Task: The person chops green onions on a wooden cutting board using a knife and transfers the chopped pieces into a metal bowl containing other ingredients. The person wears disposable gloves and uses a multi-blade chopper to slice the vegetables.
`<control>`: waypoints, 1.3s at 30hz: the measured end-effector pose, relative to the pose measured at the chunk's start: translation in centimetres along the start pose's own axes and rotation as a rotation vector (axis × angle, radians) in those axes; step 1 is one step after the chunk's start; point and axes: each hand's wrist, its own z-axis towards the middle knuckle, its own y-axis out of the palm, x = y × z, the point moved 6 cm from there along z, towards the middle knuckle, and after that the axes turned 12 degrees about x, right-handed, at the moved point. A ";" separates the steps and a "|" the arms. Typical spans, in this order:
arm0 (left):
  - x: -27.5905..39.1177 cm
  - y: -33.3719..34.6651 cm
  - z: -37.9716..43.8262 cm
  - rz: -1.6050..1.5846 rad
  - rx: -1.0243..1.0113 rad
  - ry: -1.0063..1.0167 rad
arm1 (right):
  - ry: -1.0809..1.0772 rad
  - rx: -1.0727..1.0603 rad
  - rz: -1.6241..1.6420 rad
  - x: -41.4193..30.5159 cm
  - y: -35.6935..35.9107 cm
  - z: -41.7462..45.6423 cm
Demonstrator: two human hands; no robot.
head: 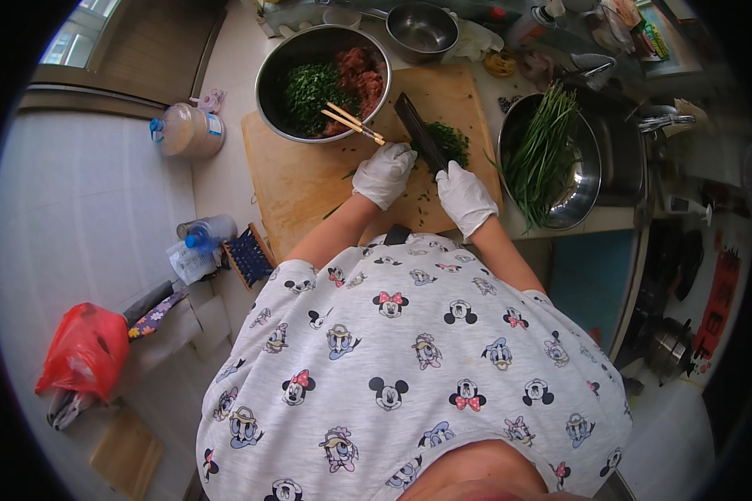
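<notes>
My right hand, in a white glove, grips the handle of a dark kitchen knife, its blade pointing away from me over the wooden cutting board. Chopped green chives are heaped right of the blade. My left hand, also gloved, is curled on the board left of the knife; what is under its fingers is hidden. Wooden chopsticks lean across the rim of a steel bowl, their ends close to my left hand. Inside that bowl are chopped greens and raw minced meat.
Long whole chives lie across a second steel bowl at the right, beside the sink. A small steel pan stands behind the board. At the left are a large plastic jug and a red plastic bag.
</notes>
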 end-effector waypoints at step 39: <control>-0.9 0.6 -0.1 -0.055 0.002 -0.046 | 0.114 -0.080 0.099 1.7 2.4 1.2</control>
